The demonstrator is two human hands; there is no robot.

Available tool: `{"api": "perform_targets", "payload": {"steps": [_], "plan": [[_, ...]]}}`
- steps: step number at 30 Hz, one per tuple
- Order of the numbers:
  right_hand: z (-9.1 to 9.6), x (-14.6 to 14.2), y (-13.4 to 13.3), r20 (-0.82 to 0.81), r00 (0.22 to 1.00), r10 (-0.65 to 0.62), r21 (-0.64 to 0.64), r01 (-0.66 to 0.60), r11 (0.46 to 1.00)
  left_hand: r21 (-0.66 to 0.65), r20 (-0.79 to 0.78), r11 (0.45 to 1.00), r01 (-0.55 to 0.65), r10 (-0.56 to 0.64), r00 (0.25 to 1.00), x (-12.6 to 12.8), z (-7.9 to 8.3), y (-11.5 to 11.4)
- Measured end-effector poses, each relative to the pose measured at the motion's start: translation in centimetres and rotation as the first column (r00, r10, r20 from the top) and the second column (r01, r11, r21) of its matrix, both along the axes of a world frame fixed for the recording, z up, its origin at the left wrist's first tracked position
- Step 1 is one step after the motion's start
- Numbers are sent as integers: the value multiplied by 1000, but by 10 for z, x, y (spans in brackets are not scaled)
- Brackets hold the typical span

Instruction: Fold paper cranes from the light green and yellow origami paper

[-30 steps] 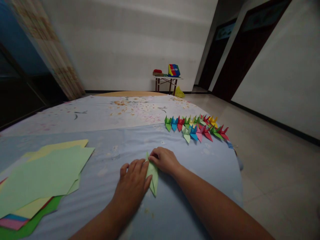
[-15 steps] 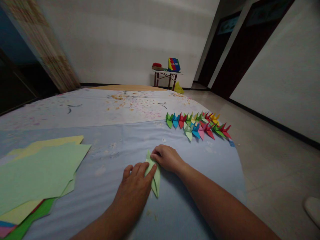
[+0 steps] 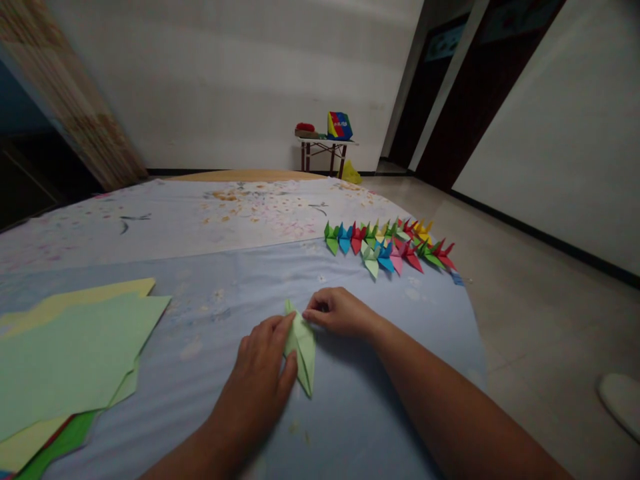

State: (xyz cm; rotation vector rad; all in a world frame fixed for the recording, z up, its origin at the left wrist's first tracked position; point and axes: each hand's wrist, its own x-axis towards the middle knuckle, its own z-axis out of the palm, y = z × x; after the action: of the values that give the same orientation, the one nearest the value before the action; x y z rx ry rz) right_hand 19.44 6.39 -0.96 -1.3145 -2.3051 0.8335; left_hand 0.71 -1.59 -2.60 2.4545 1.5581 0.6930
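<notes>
A narrow, pointed piece of folded light-green paper [image 3: 303,348] lies on the blue cloth [image 3: 390,333] in front of me. My left hand [image 3: 263,367] lies flat on its left side, fingers stretched over the fold. My right hand [image 3: 337,311] is curled at the paper's upper right edge, fingertips pinched on the fold. A stack of loose sheets [image 3: 70,360], mostly light green and yellow, lies at the left.
Several finished paper cranes [image 3: 387,245] in many colours stand in rows at the cloth's far right. A pale flowered cloth [image 3: 200,217] covers the far part. Beyond it, a small table [image 3: 325,150] with a colourful box stands by the wall. Bare tiled floor lies to the right.
My left hand has slid slightly along the paper's left side, and my right fingertips have shifted at the top edge. The view has drifted a little to the right.
</notes>
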Motion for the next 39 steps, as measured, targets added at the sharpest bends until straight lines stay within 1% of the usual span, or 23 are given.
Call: {"api": "perform_targets", "payload": {"steps": [3,6,9,11,13,15,17,18,20,21,23,25,27,31,33,36,39], "plan": [[4,-1,-6,41,997,66,-34,-65,997,-43,128,996,-78,83,988,-2,-3,3],[7,-1,-9,30,995,99,-38,-98,994,-144,215,981,-133,163,963,-3,-2,6],[5,-3,-8,-107,988,115,-41,-120,992,-211,309,972,-106,169,936,-4,2,10],[3,-5,-6,-214,972,98,-22,-105,994,-241,354,968,-76,160,922,-6,6,12],[0,-8,-5,-301,950,85,16,-83,996,-265,395,961,-82,186,900,-8,9,15],[-1,-10,-5,-372,924,91,68,-71,995,-284,462,950,-127,252,850,-10,11,17],[-1,-10,-5,-427,897,112,127,-63,990,-340,558,929,-146,325,763,-11,10,19],[0,-10,-5,-447,886,121,155,-56,986,-385,605,915,-123,351,715,-11,10,19],[2,-10,-6,-476,869,136,202,-43,979,-455,681,890,-31,370,632,-10,9,19],[3,-9,-7,-486,862,146,217,-43,975,-460,710,888,13,360,605,-10,8,18],[5,-8,-9,-504,845,176,228,-66,971,-421,752,905,61,311,582,-9,8,16],[7,-7,-11,-525,824,215,220,-113,969,-377,760,924,66,268,592,-9,9,14],[7,-7,-12,-542,806,240,206,-150,967,-340,744,939,52,235,625,-9,9,12],[7,-5,-12,-542,800,258,192,-181,964,-157,658,987,-31,128,742,-12,8,13],[8,-5,-13,-535,802,264,189,-191,963,-85,611,995,-48,90,787,-13,6,14],[10,-3,-13,-520,810,270,191,-198,961,-12,575,999,-48,46,817,-14,6,14],[11,-2,-12,-498,824,272,206,-192,960,85,512,994,-64,11,859,-14,9,11]]}}
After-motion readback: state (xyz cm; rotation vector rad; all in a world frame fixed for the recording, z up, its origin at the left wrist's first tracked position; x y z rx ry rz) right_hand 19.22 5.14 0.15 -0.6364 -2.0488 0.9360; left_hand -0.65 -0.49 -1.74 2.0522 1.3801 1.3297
